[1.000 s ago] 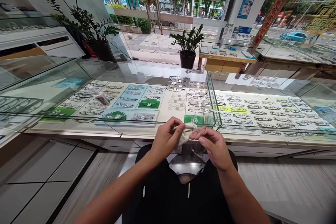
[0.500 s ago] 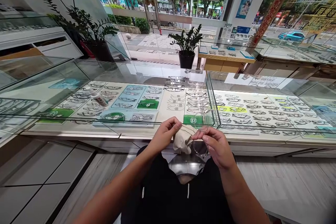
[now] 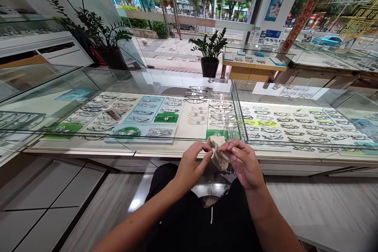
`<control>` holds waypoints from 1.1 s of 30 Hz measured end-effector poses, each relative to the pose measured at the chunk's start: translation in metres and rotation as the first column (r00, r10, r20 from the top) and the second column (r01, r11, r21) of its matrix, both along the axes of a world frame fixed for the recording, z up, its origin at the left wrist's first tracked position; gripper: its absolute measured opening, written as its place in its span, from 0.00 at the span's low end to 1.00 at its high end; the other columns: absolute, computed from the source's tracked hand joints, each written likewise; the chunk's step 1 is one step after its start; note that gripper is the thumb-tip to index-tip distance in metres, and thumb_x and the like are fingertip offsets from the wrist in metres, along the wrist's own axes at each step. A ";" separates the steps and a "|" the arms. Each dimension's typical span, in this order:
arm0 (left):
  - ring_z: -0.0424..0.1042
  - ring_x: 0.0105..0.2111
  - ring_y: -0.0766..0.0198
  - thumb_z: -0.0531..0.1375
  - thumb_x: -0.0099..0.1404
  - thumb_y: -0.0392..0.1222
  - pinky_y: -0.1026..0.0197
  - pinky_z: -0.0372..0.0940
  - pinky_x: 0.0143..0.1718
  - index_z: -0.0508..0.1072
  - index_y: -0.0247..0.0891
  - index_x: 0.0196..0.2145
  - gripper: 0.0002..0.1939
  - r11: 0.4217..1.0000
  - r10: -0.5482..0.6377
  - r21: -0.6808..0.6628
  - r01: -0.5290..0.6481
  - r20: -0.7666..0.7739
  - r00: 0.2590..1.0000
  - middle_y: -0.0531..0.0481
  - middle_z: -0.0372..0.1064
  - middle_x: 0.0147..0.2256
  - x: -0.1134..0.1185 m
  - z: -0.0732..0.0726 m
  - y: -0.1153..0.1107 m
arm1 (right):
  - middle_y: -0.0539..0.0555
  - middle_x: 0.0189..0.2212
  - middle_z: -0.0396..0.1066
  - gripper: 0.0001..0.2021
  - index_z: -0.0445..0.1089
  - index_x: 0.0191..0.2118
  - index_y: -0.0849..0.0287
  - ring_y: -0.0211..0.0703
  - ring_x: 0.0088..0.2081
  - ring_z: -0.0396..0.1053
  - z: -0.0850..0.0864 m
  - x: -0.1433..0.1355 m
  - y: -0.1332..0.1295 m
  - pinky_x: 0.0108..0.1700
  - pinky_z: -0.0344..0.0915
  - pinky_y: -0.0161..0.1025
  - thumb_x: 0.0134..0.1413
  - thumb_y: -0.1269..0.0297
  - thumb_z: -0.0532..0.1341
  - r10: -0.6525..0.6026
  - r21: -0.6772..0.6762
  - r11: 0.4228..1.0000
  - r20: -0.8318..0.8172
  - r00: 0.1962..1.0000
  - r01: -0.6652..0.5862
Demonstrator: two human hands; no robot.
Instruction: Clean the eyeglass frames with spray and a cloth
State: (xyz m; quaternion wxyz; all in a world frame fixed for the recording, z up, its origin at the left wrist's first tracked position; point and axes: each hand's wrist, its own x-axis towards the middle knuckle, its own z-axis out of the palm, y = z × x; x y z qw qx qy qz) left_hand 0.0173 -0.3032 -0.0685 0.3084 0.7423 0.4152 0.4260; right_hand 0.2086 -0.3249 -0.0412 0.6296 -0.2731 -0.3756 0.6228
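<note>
A cream cleaning cloth is bunched up between my two hands, above the front edge of the glass counter. The fingertips of my left hand are closed at the cloth's left side, with thumb and forefinger almost meeting. My right hand pinches a pair of thin-rimmed eyeglasses, its fingertips also against the cloth. Fingers and fabric hide much of the glasses. A white spray bottle stands on the glass top to the left.
Under the glass, the display case holds rows of eyeglass frames on trays and green cards. Potted plants stand behind it by the window. A small wooden table with more frames is at the back right.
My left hand has moved right and slightly down, closer to my right hand. The cloth has shifted right with it and now covers more of the eyeglasses.
</note>
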 end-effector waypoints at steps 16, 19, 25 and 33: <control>0.71 0.35 0.61 0.55 0.77 0.51 0.61 0.61 0.38 0.74 0.40 0.36 0.16 0.990 -0.060 -0.138 0.034 -0.189 0.980 0.51 0.74 0.33 -0.037 0.021 0.022 | 0.55 0.37 0.77 0.05 0.81 0.37 0.55 0.49 0.46 0.75 0.002 0.026 0.001 0.58 0.69 0.49 0.61 0.63 0.68 -0.067 0.030 0.997 0.093 0.993 0.064; 0.64 0.31 0.63 0.53 0.77 0.53 0.62 0.58 0.35 0.69 0.39 0.32 0.19 0.980 -0.112 -0.179 0.086 -0.142 0.983 0.52 0.67 0.30 -0.049 0.039 0.026 | 0.55 0.37 0.77 0.05 0.82 0.37 0.55 0.50 0.46 0.75 0.000 0.029 0.003 0.58 0.69 0.49 0.62 0.63 0.67 -0.047 0.028 0.999 0.153 0.987 0.043; 0.57 0.28 0.64 0.53 0.75 0.59 0.63 0.56 0.30 0.63 0.39 0.28 0.24 0.887 -0.302 -0.365 0.282 0.000 0.953 0.53 0.58 0.28 -0.058 0.080 0.033 | 0.54 0.36 0.77 0.05 0.81 0.35 0.55 0.48 0.45 0.75 -0.003 0.020 0.005 0.57 0.68 0.48 0.61 0.61 0.69 0.031 -0.006 1.000 0.175 0.984 -0.031; 0.62 0.25 0.67 0.65 0.67 0.60 0.65 0.60 0.26 0.73 0.38 0.30 0.21 0.840 -0.261 -0.449 0.305 0.158 0.952 0.53 0.65 0.25 -0.061 0.113 0.046 | 0.54 0.37 0.79 0.07 0.82 0.36 0.54 0.50 0.45 0.76 0.005 0.013 -0.001 0.58 0.68 0.51 0.61 0.58 0.70 0.087 -0.020 0.996 0.168 0.982 -0.085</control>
